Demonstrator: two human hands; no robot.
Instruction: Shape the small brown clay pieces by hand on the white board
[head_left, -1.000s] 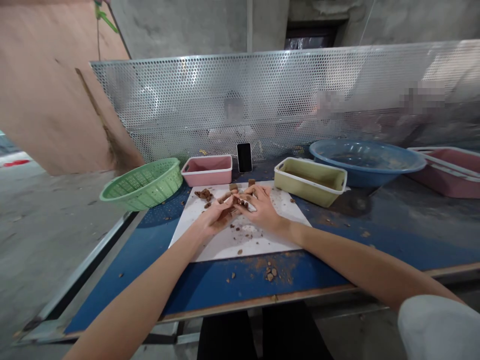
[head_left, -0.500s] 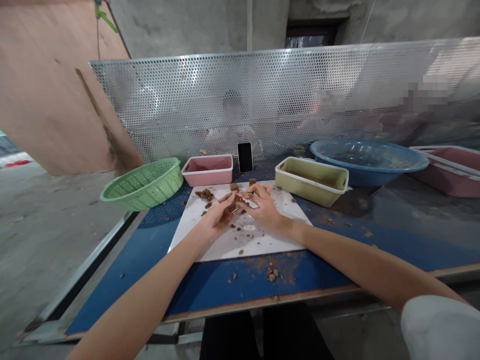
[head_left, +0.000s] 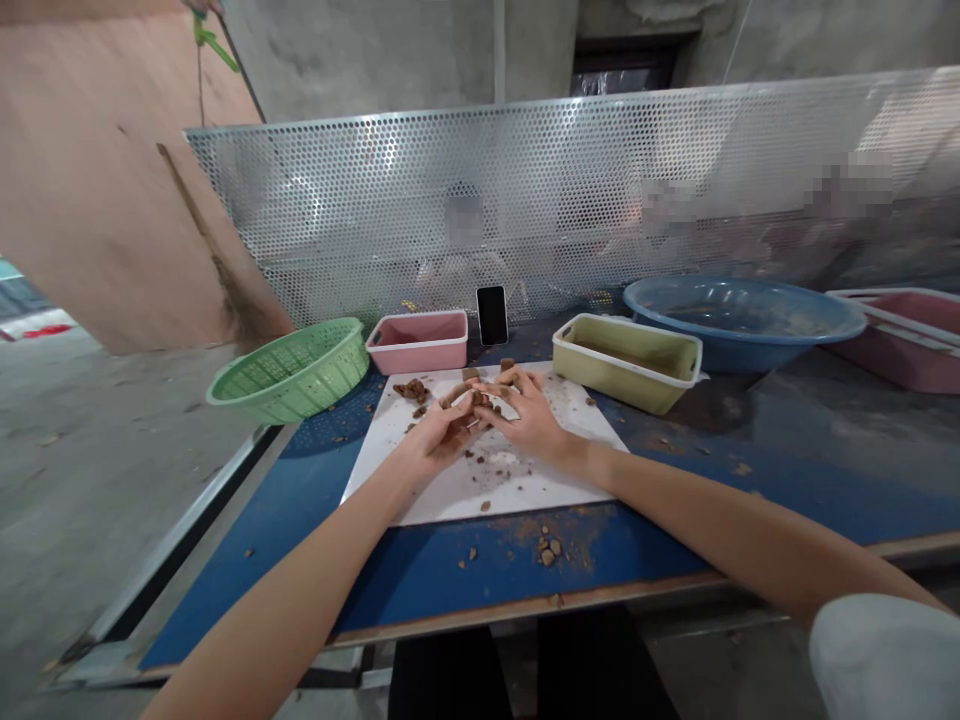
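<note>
Hands meet over the middle of a white board on the blue tabletop. Left hand and right hand both curl their fingers around small brown chunks held between them just above the board; how tightly each grips cannot be told. Crumbs lie on the board's far left. Behind stand a green basket, pink tub, phone and yellow tub.
</note>
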